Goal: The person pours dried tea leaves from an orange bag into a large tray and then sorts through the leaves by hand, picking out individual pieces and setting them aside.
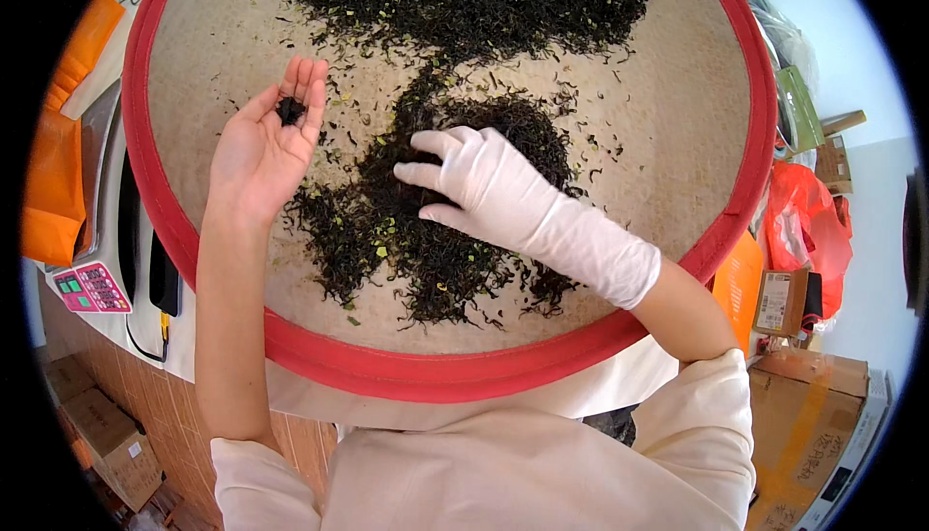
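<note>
On a large round tray with a red fabric rim (450, 378) lie dark, twisted dried leaves that look like tea, mixed with small yellow-green bits. The bigger pile (493, 1) is at the far side, and a looser pile (450, 269) is nearer to me. My left hand (272, 135), bare and palm up over the tray's left part, holds a small dark clump (289, 110) at the base of its fingers. My right hand (483, 182), in a white glove, rests on the nearer pile with its fingers bent and apart. Whether leaves are between its fingertips is hidden.
A digital scale (91, 288) with a pink keypad, an orange bag (54, 190) and a black phone-like device (165, 277) lie left of the tray. At the right are a red plastic bag (805, 233), a small carton (780, 302) and a large cardboard box (798, 415).
</note>
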Tool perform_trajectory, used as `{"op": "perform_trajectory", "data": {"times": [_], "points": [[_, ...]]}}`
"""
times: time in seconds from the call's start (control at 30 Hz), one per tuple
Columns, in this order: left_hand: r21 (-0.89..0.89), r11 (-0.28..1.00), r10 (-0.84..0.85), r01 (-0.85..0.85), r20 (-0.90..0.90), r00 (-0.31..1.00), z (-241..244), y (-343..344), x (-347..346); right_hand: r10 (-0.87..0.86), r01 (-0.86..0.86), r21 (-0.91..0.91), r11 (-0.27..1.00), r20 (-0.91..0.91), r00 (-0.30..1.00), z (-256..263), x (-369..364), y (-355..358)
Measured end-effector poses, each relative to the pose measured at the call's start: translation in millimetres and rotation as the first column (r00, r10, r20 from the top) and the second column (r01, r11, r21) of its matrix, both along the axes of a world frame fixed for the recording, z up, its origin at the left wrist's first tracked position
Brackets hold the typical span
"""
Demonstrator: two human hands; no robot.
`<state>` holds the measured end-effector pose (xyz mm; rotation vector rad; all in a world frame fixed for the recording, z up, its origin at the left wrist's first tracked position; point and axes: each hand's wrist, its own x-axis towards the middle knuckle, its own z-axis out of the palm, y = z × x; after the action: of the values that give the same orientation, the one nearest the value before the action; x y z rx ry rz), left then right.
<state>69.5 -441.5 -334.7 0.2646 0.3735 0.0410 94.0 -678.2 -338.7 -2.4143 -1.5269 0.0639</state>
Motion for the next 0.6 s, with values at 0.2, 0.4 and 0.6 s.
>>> {"op": "perform_trajectory", "data": {"times": [0.2,0.4,0.6], "points": [[-0.104,0.992,-0.066,0.076,0.093,0.993,-9,11,1,0.021,0.163,0.295,0.942,-0.533,0.846,6,-4,-3],[-0.092,0.995,-0.039,0.047,0.082,0.996,-5,8,0,-0.158,0.437,0.116,0.892,-0.826,0.541,39,17,-29],[-0.015,1.0,0.008,-0.007,0.025,1.0,0,6,-1,-0.238,0.394,0.072,0.916,-0.693,0.68,53,26,-53]]}}
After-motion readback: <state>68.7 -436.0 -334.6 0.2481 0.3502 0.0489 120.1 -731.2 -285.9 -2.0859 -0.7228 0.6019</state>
